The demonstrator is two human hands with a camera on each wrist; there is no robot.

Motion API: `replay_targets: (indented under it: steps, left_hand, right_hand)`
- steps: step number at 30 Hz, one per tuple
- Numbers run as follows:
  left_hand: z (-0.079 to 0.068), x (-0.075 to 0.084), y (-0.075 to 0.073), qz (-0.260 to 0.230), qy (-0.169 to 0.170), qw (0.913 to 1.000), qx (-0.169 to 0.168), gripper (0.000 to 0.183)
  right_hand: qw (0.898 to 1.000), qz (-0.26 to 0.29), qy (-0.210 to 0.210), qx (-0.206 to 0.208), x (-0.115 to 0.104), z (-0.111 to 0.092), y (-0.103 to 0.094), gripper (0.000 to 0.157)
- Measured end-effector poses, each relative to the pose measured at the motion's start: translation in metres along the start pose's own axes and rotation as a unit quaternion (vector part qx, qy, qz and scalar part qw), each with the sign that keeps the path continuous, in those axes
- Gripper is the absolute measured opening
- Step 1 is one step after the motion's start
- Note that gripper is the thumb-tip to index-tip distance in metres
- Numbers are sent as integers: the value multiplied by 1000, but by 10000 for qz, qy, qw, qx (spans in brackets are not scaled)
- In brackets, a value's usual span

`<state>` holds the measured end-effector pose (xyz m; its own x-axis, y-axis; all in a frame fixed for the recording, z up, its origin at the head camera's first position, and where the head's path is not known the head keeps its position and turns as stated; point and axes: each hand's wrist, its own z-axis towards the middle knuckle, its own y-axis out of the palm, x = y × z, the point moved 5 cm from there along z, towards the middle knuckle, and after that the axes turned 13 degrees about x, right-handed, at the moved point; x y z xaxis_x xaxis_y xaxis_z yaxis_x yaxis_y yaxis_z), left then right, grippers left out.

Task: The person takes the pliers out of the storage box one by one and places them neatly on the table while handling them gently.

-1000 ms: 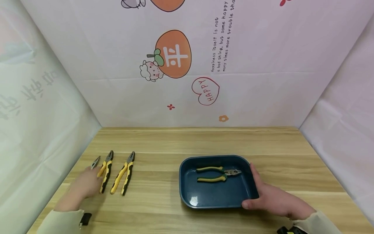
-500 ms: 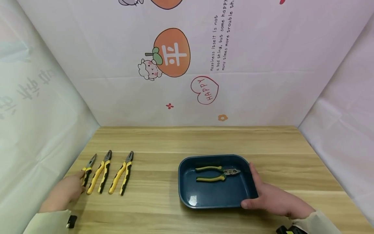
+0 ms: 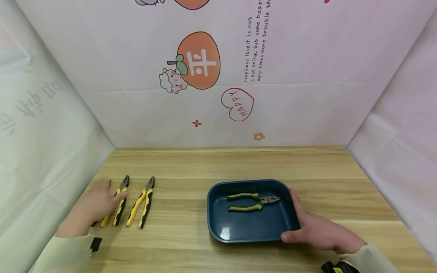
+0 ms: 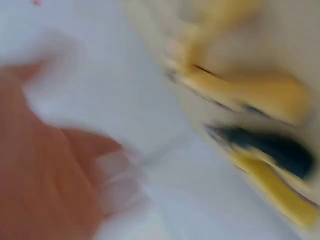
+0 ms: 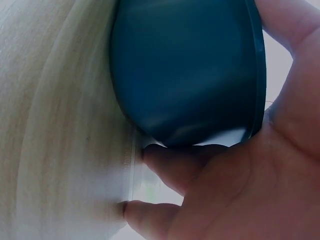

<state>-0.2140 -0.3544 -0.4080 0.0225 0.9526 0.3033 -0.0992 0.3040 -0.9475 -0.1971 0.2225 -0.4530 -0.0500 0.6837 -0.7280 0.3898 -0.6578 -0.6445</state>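
My left hand (image 3: 92, 203), blurred, hovers above the leftmost needle-nose pliers (image 3: 109, 182), mostly hiding them. Its thumb reaches over the middle combination pliers (image 3: 125, 183). In the left wrist view the fingers of that hand (image 4: 55, 155) look apart from the yellow-and-black pliers handles (image 4: 255, 95), with nothing visible between them. A third pair of combination pliers (image 3: 150, 183) lies just right of these. My right hand (image 3: 319, 231) holds the right end of a dark blue tray (image 3: 252, 240), thumb at the front corner and fingers along the side (image 5: 185, 170). Green-and-yellow pliers (image 3: 246, 208) lie inside it.
The wooden table (image 3: 184, 163) is bordered by a printed white sheet (image 3: 307, 98) at the back and white sheets on both sides. The left sheet (image 3: 51, 144) comes close to my left hand.
My left hand went left to the needle-nose pliers, uncovering them, then came back rightward and up over them. The pliers stay on the table. The right hand and tray have barely moved.
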Motion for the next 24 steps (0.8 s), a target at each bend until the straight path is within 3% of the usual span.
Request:
replay_targets:
  steps: [2, 4, 5, 8, 11, 14, 17, 21, 24]
  left_hand:
    - [9, 38, -4, -757, 636, 9950, 140, 91]
    - [16, 77, -7, -1541, 1306, 9794, -15, 87]
    - [19, 97, -8, -1691, 1705, 9707, -106, 84]
    - [24, 156, -7, -1794, 2603, 9467, -624, 81]
    - [28, 211, 6, -1604, 3033, 9272, -1505, 81]
    - [31, 257, 26, -1350, 3173, 9091, -2336, 80]
    - [33, 293, 48, -1120, 3032, 8965, -3029, 80]
    - [39, 320, 75, -794, 2162, 9008, -3680, 85]
    - [45, 330, 90, -718, 1584, 9047, -3890, 93]
  right_hand:
    - [10000, 39, 11, -11, 0, -1, 0, 125]
    - [10000, 57, 34, -9, 0, -1, 0, 126]
    - [10000, 56, 36, -3, 0, -1, 0, 126]
    - [10000, 74, 34, -10, 0, 0, 0, 126]
    - [10000, 68, 11, 8, 0, 0, -1, 126]
    - [10000, 58, 63, 35, -1, 0, -1, 127]
    - [9998, 71, 161, 68, -3, -1, 0, 128]
    - [9995, 92, 288, 102, -6, -1, 3, 129]
    - [9994, 39, 309, 153, -7, -3, 2, 130]
